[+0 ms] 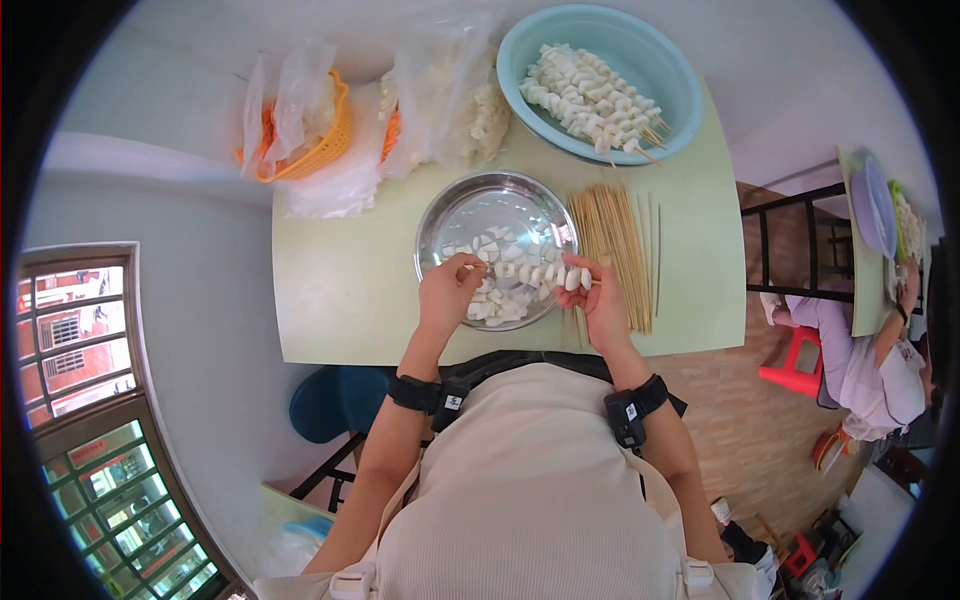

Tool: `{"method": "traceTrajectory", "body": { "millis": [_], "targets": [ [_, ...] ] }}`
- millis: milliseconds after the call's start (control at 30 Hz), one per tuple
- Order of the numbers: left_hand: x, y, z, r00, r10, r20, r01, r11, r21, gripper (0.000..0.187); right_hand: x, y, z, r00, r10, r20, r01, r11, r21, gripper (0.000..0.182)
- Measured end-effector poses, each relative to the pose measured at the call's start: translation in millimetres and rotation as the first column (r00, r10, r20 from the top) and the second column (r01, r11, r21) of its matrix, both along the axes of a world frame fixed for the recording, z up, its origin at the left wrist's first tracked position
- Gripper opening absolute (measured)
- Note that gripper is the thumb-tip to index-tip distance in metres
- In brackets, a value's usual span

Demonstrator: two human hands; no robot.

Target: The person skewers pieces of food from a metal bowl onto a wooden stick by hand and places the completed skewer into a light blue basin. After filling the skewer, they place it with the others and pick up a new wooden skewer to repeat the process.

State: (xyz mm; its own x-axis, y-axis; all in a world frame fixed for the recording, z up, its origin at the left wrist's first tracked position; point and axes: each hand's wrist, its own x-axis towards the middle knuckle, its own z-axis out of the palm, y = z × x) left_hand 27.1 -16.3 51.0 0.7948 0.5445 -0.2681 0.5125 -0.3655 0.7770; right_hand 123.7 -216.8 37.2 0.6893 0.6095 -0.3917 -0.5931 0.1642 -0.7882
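A skewer (pixel 540 274) threaded with white pieces runs level between my two hands, over a round metal bowl (pixel 428 222). My left hand (pixel 448 292) pinches its bare stick at the left end. On the other side, my right hand (pixel 600 300) closes its fingers around the skewer by the last pieces. Loose white chunks (pixel 498 303) lie in the bowl below, mostly in its near half. Bare bamboo sticks (pixel 612 245) are laid side by side just right of the bowl, a few of them set apart.
A light blue basin (pixel 685 95) with several filled skewers (pixel 590 95) stands at the back right. At the back left are a yellow basket (pixel 325 150) and plastic bags (pixel 440 100). A blue stool (pixel 335 403) is by the table's near left. Another person (pixel 880 370) sits far right.
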Motion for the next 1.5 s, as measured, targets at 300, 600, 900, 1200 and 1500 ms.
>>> {"method": "traceTrajectory", "body": {
  "millis": [300,600,900,1200,1500],
  "targets": [
    [11,-4,2,0.995,-0.097,-0.003,0.092,0.946,-0.311,0.02,-4,14,23,0.993,0.112,-0.045,-0.108,0.991,0.077,0.04],
    [9,30,-3,0.994,-0.095,0.062,0.091,0.994,0.062,0.02,7,-3,10,0.996,-0.093,-0.009,0.092,0.992,-0.087,0.023],
    [-13,16,-49,0.92,-0.383,-0.079,0.387,0.864,0.321,0.024,4,1,12,0.997,-0.066,-0.049,0.059,0.99,-0.13,0.021],
    [-7,16,-41,0.998,-0.007,0.065,0.016,0.988,-0.153,0.019,0,4,13,1.0,0.008,0.0,-0.008,0.994,-0.109,0.02],
    [-3,10,-45,0.979,0.183,0.088,-0.111,0.843,-0.526,0.025,-6,13,29,0.978,0.142,0.15,-0.125,0.985,-0.118,0.019]
  ]
}}
